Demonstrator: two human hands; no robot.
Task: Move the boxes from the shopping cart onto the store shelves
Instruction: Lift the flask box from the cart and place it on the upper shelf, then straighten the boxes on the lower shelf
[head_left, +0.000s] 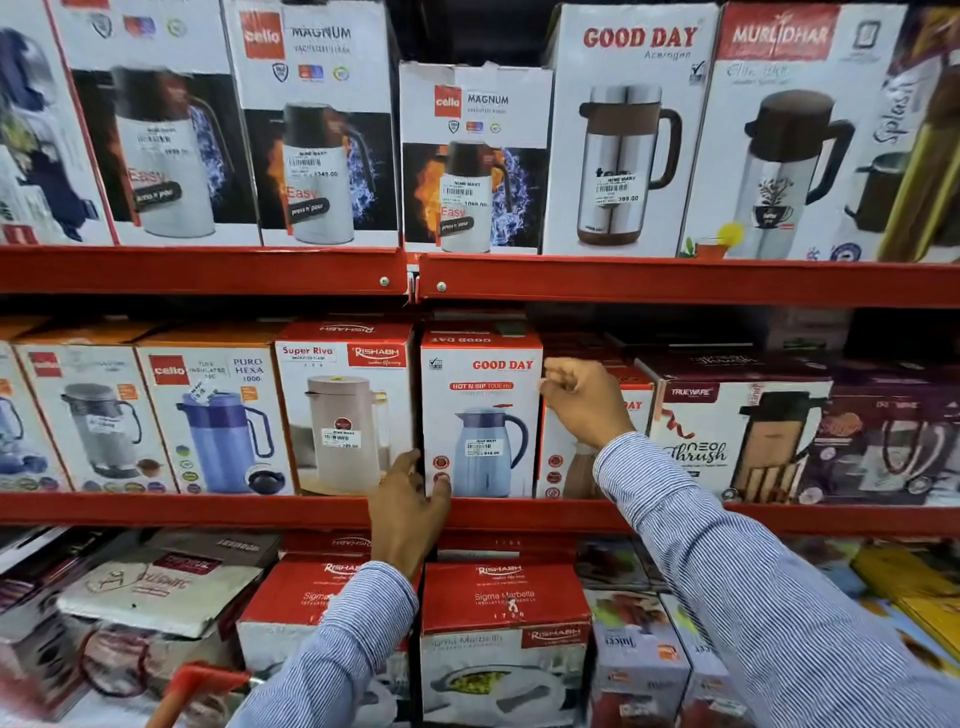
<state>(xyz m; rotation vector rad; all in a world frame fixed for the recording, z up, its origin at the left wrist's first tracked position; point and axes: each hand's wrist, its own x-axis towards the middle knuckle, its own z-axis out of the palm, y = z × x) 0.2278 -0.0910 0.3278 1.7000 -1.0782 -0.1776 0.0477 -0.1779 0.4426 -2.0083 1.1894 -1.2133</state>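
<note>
A white and red Good Day box (480, 415) with a blue flask printed on it stands upright on the middle red shelf (208, 506), between a Rishabh Super Riva box (343, 405) and another Good Day box (558, 462) set further back. My left hand (410, 512) grips its lower left corner, thumb on the front and fingers in the gap beside it. My right hand (584, 400) has its fingers curled on the box's upper right edge. A red shopping cart handle (195, 680) shows at the bottom left; the cart's contents are hidden.
Flask boxes fill the upper shelf (675, 280) and the middle shelf side by side. Below, Rishabh Sigma Marbella boxes (501, 623) and other cartons sit stacked. A Trueware box (727, 431) stands right of my right arm.
</note>
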